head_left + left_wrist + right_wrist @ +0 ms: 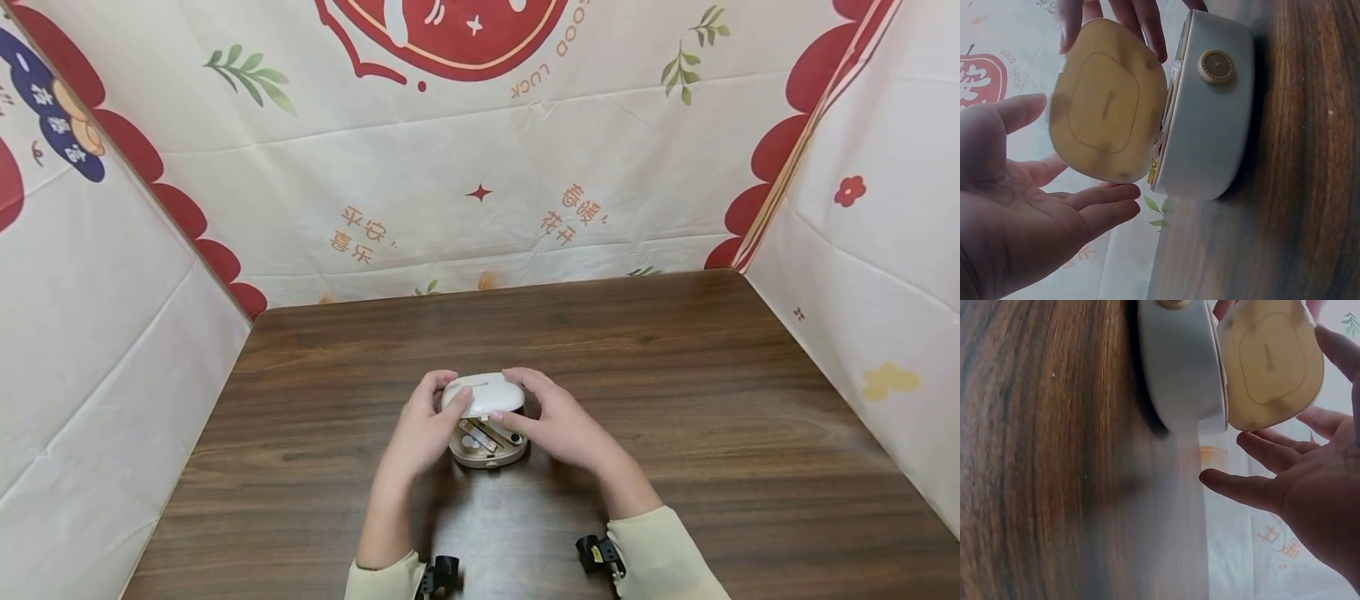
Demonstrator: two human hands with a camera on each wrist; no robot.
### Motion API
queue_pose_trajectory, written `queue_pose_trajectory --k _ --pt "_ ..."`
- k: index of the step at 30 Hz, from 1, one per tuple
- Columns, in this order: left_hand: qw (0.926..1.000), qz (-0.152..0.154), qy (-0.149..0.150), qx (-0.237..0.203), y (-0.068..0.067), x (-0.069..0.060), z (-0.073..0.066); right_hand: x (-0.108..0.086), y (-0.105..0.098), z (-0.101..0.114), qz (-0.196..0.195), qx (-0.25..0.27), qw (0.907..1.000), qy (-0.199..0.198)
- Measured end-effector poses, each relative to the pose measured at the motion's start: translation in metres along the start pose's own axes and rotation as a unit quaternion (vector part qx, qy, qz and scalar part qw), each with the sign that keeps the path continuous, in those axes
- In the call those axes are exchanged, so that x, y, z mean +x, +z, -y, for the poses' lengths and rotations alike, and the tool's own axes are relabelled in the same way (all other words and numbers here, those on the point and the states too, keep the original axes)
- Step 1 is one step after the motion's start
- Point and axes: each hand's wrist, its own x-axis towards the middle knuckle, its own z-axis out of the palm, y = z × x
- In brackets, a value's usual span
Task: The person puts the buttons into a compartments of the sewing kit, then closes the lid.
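Note:
A small white box point(1216, 119) with rounded corners stands on the table, a round gold-toned button on its front. Small items point(477, 435) lie inside, among them a slim strip and round pale pieces; their kind is too small to tell. Its lid point(483, 394) is raised and tilted, white outside, and its tan underside point(1109, 103) shows in both wrist views. My left hand point(423, 429) holds the lid's left side between thumb and fingers. On the right side, my right hand point(562, 421) grips it the same way. Whether a hinge joins lid and box is hidden.
The dark wood-grain table point(315, 467) extends around the box. White printed cloth point(450, 158) hangs behind the table's far edge, with more cloth at left and right. A black wrist device point(441, 575) sits at each cuff.

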Motion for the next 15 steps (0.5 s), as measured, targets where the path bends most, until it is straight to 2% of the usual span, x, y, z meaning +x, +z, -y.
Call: queue_pose_trajectory --k 7,15 --pt "0.996 0.015 0.002 0.088 -0.0006 -0.002 0.0042 -0.0032 0.002 -0.0016 0.044 -0.061 0.9971 -0.006" --pt "0.9846 0.083 0.002 0.154 0.0022 -0.0023 0.0089 -0.0037 0.0066 -0.0019 0.075 -0.098 0.9924 0.008"
